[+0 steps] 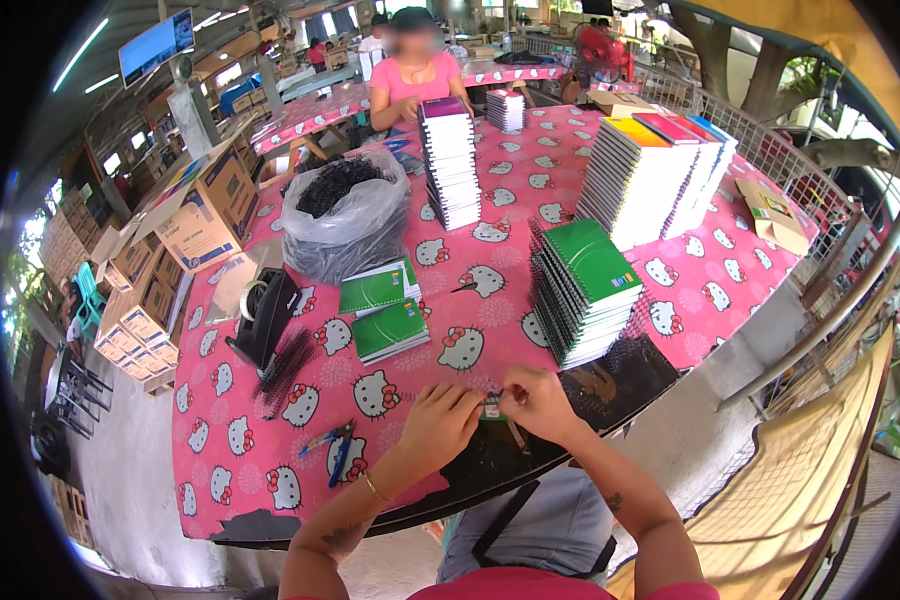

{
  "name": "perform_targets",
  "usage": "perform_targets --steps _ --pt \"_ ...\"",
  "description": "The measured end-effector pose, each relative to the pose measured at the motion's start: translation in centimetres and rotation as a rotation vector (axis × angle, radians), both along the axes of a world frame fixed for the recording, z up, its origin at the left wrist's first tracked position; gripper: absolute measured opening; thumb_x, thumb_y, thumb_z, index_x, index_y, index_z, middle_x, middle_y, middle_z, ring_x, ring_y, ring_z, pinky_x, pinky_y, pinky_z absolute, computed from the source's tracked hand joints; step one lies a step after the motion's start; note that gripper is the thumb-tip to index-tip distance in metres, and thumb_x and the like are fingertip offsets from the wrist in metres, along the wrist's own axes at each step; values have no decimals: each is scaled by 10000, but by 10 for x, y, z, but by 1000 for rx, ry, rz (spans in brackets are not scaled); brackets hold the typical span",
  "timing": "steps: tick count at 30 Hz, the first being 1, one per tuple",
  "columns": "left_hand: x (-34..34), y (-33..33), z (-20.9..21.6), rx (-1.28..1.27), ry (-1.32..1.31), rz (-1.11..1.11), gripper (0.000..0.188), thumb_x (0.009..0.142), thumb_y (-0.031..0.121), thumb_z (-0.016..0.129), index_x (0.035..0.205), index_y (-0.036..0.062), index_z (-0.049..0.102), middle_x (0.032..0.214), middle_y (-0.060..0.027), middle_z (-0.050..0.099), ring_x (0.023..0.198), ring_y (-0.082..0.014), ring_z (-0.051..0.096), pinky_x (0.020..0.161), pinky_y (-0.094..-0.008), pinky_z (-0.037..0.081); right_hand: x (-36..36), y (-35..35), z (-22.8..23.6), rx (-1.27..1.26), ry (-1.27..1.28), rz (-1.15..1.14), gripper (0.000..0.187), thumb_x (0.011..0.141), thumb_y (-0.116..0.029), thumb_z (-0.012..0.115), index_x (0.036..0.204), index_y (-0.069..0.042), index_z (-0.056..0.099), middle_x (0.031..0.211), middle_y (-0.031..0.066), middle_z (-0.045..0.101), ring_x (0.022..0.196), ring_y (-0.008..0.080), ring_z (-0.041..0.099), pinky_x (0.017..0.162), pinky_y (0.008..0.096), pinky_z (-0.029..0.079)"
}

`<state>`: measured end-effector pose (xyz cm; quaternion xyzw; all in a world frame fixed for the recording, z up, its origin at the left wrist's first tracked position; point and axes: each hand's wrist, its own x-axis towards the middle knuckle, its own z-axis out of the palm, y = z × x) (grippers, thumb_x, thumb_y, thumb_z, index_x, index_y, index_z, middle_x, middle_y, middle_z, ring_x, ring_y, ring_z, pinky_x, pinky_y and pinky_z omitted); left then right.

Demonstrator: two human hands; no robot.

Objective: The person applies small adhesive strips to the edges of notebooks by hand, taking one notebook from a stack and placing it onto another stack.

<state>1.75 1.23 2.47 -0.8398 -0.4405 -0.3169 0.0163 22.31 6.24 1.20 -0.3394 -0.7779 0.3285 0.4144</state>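
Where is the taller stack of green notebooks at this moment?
In the head view, the taller green notebook stack stands right of centre on the table, just beyond the person's right hand and in front of the yellow-topped stack.

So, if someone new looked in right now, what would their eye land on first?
Probably the bright pink tablecloth with white cat faces, spread across the middle of the picture. On it, a stack of green-covered spiral notebooks stands beyond and to the right of the bare right hand. Left of centre, farther back, sits a translucent plastic bag bulging with black tangled material.
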Motion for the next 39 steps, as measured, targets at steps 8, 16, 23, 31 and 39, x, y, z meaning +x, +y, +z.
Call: perform_targets --steps 8,16,23,31,39 --pt "50 5 131 -123 -629 -248 306 939 149 663 1227 48 639 1121 -198 661 1057 -336 654 902 -423 514 12 -49 115 171 290 -245 576 884 -96 724 1396 4 479 1015 111 660 939 195 642 869 292 496" --pt "112 175 150 -21 -643 -334 316 912 208 710 1194 68 679 1088 -121 668 975 -274 638 828 -359 500 109 73 177 -136 208 -223 552 924 -113 706 1423 25 514 1005 86 710 860 134 662 794 270 523" --pt "109 211 96 193 -618 -105 274 946 241 678 1153 63 680 1044 -133 678 937 -318 639 841 -389 506 111 92 141 490 -354 -599 510 895 -319 729 1311 -38 638 1344 213 575 1147 361 623 956 476 501" --pt "-92 97 21 121 -171 195 244 884 122 702 1121 63 688 1057 -134 679 1004 -324 655 847 -385 533 71 31 136 557 -675 -293 717 911 -463 664 1490 -98 451 1570 167 386 1454 395 350 1179 578 252" --pt "-123 61 -39 139 123 273 285 892 134 681 1157 33 650 1118 -118 686 986 -306 671 821 -387 567 -4 4 85 389 -252 84 690 859 -269 762 1470 -120 480 1511 194 423 1371 405 447 1118 517 379"
